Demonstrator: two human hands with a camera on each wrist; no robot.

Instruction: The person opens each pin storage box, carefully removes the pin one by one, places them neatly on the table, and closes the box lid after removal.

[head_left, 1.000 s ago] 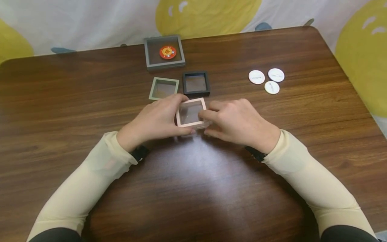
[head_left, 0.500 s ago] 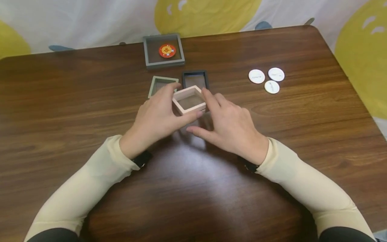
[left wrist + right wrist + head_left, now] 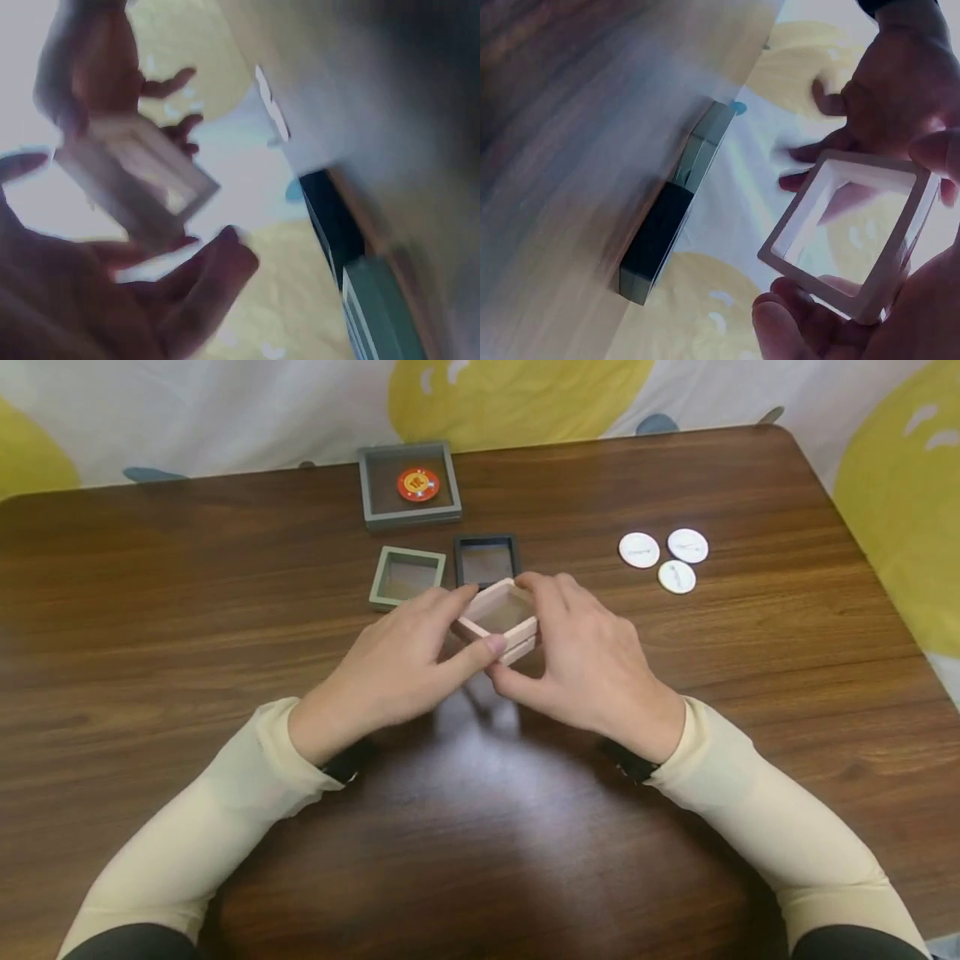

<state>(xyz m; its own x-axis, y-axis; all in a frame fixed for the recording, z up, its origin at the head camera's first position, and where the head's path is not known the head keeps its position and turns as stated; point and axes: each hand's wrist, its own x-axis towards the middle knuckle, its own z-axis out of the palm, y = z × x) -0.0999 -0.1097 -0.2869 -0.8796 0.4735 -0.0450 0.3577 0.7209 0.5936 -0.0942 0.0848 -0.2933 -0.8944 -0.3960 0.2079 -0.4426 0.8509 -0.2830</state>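
A pale pink square display frame (image 3: 517,635) with a see-through middle is held tilted above the table between both hands. My left hand (image 3: 401,664) grips it from the left, thumb at the near corner and fingers along the far-left side. From the right, my right hand (image 3: 592,656) holds the frame, its thumb low at the near side and its fingers on the far-right edge. A narrow gap shows between the frame's two layers. The right wrist view shows the pink frame (image 3: 900,277) between the hands; the left wrist view is blurred.
Behind the hands lie a green frame (image 3: 384,572) and a black frame (image 3: 513,556). A larger grey frame (image 3: 367,489) stands farther back with a red round badge (image 3: 417,484) on it. Three white round badges (image 3: 639,551) lie pin side up at the right.
The pink frame has been lifted and tilted, then shifted slightly right. My right hand has moved from its near-right corner to grasp its right side.
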